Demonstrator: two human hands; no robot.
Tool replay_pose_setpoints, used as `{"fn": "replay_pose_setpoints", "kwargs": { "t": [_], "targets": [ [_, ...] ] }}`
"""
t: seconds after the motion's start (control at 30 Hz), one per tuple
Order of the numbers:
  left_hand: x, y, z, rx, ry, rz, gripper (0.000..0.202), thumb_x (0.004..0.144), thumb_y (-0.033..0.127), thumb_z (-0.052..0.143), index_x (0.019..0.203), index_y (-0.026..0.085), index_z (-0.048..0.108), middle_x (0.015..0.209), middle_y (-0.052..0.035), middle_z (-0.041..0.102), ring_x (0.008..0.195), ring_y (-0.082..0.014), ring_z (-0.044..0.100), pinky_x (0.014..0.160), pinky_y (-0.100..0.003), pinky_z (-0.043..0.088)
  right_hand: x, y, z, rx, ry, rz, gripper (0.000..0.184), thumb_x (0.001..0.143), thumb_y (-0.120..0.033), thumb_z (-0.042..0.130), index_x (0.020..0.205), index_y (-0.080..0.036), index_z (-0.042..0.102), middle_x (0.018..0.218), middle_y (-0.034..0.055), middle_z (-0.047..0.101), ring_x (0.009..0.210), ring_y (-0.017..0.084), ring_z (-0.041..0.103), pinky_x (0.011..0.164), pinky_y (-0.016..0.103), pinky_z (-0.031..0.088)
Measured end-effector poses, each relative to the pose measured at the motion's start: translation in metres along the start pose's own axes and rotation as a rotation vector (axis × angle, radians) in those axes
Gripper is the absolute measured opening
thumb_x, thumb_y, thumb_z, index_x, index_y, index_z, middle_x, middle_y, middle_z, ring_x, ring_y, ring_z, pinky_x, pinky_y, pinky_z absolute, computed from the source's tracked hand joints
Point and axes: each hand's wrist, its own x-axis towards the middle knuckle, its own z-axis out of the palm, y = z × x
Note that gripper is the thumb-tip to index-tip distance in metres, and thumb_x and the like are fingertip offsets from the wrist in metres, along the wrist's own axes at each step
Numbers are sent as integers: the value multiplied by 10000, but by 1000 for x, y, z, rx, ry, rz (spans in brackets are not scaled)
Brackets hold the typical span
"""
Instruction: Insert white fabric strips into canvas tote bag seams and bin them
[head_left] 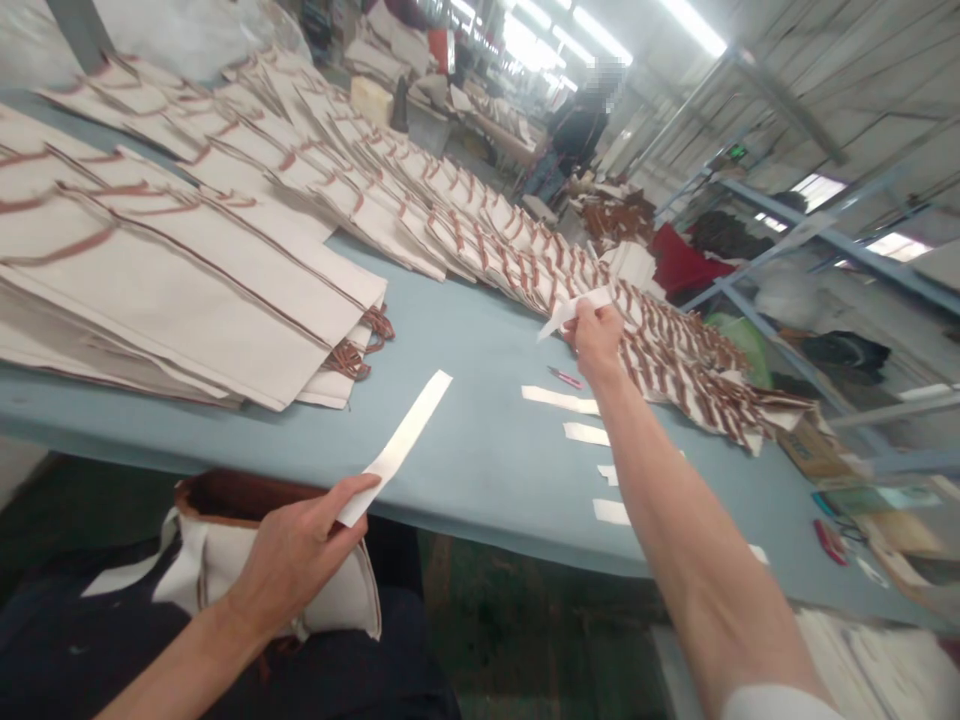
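My left hand (315,540) pinches the lower end of a white strip (409,430), which points up over the table's front edge. Further back, my right hand (598,335) has its fingers closed on a second white strip (559,318), near the row of stacked bag pieces. Below my right forearm, several more white strips (559,400) lie on the table, partly hidden by the arm. Small pink-handled thread snips (564,377) rest just left of my right wrist. On my lap sits a cream bag (341,595) with a brown opening and white strips hanging from it.
The blue-grey table (480,440) carries stacks of cream pieces with brown trim (187,270) at left and a long overlapping row (465,220) behind. A red object (829,541) and a cardboard box (806,450) lie at right. Another person (574,135) stands in the background.
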Motion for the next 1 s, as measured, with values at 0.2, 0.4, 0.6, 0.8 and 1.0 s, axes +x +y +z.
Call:
{"fn": "replay_pose_setpoints", "kwargs": {
  "t": [0.2, 0.4, 0.6, 0.8, 1.0],
  "targets": [
    [-5, -6, -15, -146, 17, -58, 742, 1012, 559, 555, 1624, 152, 653, 624, 60, 704, 574, -225, 703, 624, -277, 471, -102, -51, -5, 257, -240, 93, 361, 988, -523, 815, 908, -191, 701, 781, 21, 794, 617, 121, 740, 503, 165, 557],
    [-39, -2, -32, -317, 25, -126, 569, 988, 643, 619, 1280, 189, 797, 610, 52, 639, 580, -212, 634, 617, -291, 435, -223, -111, -9, 635, -626, 241, 510, 797, -620, 996, 916, -186, 755, 822, 44, 864, 680, 177, 845, 558, 198, 659],
    [-95, 61, -32, -637, -224, -94, 615, 1033, 755, 591, 974, 201, 853, 641, 29, 615, 554, -154, 562, 538, -240, 437, -312, -162, -3, 880, -728, 370, 456, 832, -584, 1003, 904, -197, 772, 805, 41, 869, 739, 209, 873, 635, 256, 717],
    [-105, 79, -40, -1243, -235, -190, 881, 808, 814, 903, 1409, 181, 783, 614, 122, 367, 540, -102, 323, 510, -209, 327, -371, -155, -16, 876, -622, 479, 420, 823, -521, 1037, 857, -207, 760, 810, 31, 860, 709, 187, 835, 675, 273, 723],
    [-109, 56, -62, -1098, 95, -255, 722, 808, 662, 899, 1364, 202, 870, 816, -29, 758, 706, -207, 695, 656, -290, 614, -423, -99, -34, 846, -395, 679, 505, 817, -599, 1047, 1005, -204, 795, 870, 35, 861, 689, 171, 804, 596, 246, 677]
  ]
}}
